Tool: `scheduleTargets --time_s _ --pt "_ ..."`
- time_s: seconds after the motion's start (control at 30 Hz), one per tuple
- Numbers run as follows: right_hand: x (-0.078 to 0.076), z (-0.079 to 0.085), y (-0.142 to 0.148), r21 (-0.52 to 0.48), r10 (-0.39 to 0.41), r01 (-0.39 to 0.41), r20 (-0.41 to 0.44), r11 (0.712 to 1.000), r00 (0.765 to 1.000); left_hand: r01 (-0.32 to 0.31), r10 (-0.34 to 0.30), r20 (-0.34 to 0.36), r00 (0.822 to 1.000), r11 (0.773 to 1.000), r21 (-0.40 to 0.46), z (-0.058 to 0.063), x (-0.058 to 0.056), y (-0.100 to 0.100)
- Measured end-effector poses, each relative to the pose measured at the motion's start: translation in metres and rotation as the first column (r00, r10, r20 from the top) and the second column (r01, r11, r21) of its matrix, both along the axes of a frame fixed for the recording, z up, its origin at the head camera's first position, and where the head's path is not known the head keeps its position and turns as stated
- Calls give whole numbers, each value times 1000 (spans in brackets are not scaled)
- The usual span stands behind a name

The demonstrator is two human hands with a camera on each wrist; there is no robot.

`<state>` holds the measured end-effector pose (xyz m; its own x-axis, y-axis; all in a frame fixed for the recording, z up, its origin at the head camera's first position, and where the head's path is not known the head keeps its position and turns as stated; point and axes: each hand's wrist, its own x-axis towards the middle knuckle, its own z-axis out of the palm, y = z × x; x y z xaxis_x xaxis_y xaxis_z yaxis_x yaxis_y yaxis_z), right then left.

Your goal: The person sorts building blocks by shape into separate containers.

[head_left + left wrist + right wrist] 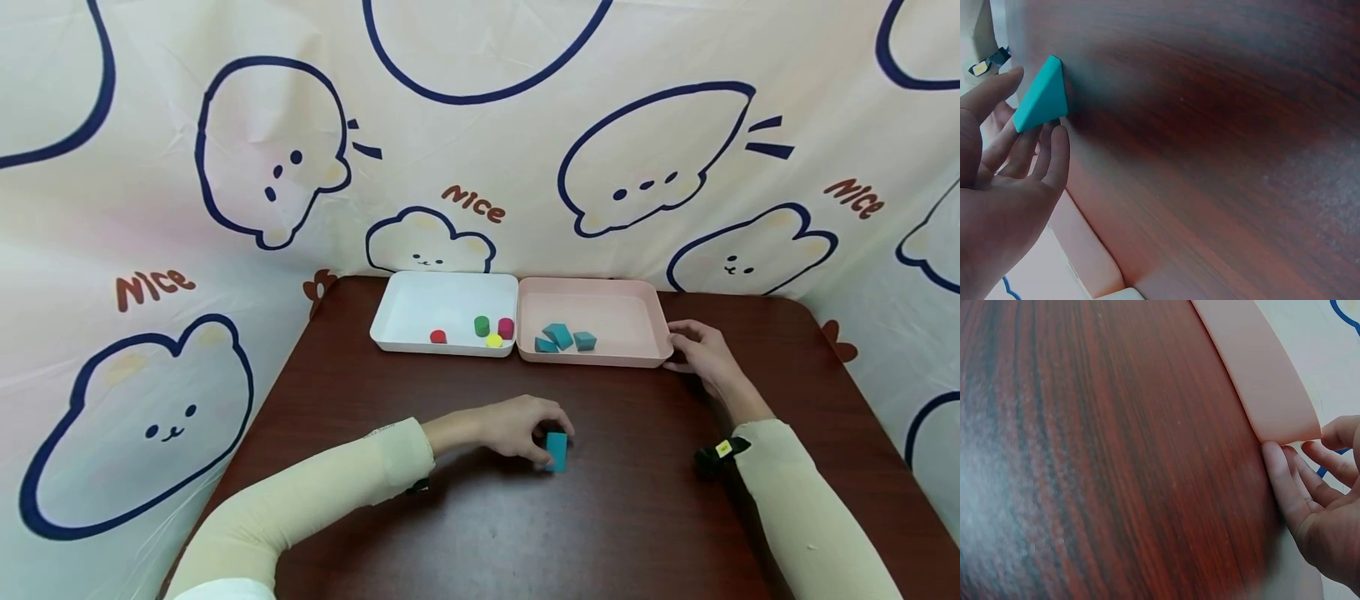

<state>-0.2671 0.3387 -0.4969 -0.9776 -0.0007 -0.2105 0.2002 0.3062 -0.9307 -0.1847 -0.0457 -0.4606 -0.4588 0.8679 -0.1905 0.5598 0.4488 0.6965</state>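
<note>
In the head view my left hand (517, 425) is low over the middle of the table, fingers curved round a teal triangular block (556, 452). From the left wrist, the block (1046, 100) shows its triangular face, with the thumb on one side and the other fingers below. My right hand (703, 357) holds the right end of a pink tray (630, 321); in the right wrist view thumb and fingers meet its corner (1285, 419). Inside that tray, near its front left, lie several teal blocks (558, 335).
A white tray (420, 300) adjoins the pink one on the left. It contains a red piece (438, 337), a green cylinder (482, 326), a yellow piece (494, 340) and a magenta cylinder (506, 328). Printed cloth (517, 167) hangs behind the dark wooden table (637, 517).
</note>
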Motion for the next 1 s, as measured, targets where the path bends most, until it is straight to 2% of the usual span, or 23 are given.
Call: scheduleTargets --time_s 0.53,1.0 --pt "0 3 0 6 -4 4 -22 1000 1000 19 -20 -19 1000 999 -50 1 -1 5" --pt "0 -1 0 18 -16 17 -21 1000 1000 14 -14 -26 1000 1000 -21 -6 -1 3"
